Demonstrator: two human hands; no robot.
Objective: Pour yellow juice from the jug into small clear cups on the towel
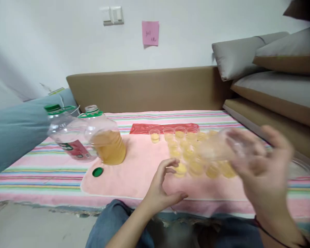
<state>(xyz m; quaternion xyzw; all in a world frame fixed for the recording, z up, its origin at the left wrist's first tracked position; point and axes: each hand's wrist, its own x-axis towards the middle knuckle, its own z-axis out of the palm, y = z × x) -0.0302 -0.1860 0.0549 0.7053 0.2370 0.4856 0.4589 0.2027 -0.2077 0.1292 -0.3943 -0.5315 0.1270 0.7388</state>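
My right hand (263, 165) is raised over the right side of the cups, its fingers wrapped round clear plastic cups (214, 146) that look like a stack lying sideways. Motion blurs them, so their number is unclear. Beside the front left of the cup group, my left hand (162, 187) holds nothing, with thumb and fingers apart in a curve. Several clear cups of yellow liquid (196, 167) stand in rows on a pink mat (139, 179). One cup (155, 136) stands apart at the back left. My right hand and the blurred cups hide part of the rows.
An uncapped jug (110, 146) of yellow liquid stands at left, next to a capped jug (76, 148) with a pink label. A green cap (97, 172) lies on the mat. Behind the cups is a red plastic sheet (144, 128). Cushions (279, 86) are piled at right.
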